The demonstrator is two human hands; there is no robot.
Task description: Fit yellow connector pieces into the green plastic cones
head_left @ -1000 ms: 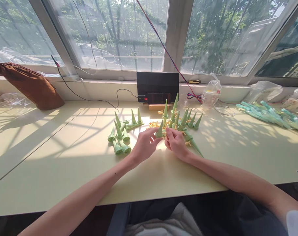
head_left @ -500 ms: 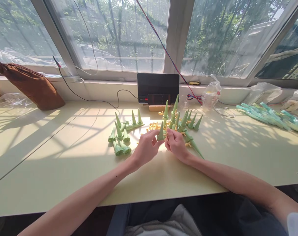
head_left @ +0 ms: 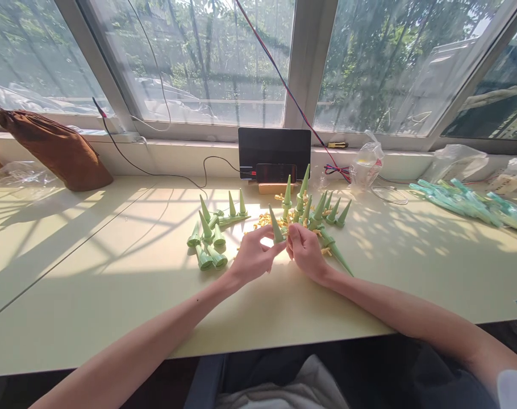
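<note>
My left hand (head_left: pixel 257 250) grips a green plastic cone (head_left: pixel 275 224) between thumb and fingers, its tip leaning left. Right against it, my right hand (head_left: pixel 304 250) is closed with thumb and forefinger pinched at the cone's base; what that pinch holds is hidden. Behind my hands lies a heap of small orange-yellow plastic pieces (head_left: pixel 265 219). Several green cones (head_left: pixel 319 210) with yellow pieces at their bases stand to the right, and one long spike (head_left: pixel 341 258) lies beside my right wrist. More green cones (head_left: pixel 206 227) are grouped left of my left hand, some upright, some lying.
A dark tablet (head_left: pixel 274 145) and a phone (head_left: pixel 276 172) lean on a wooden stand at the window. At the far left is a brown bag (head_left: pixel 56 150). Wrapped turquoise items (head_left: pixel 458 199) lie at the right, with a plastic bag (head_left: pixel 367 165) nearer the middle.
The green cone in my left hand has tilted, its tip swinging to the left and up. My left fingers have shifted slightly, while my right hand has stayed nearly in place.
</note>
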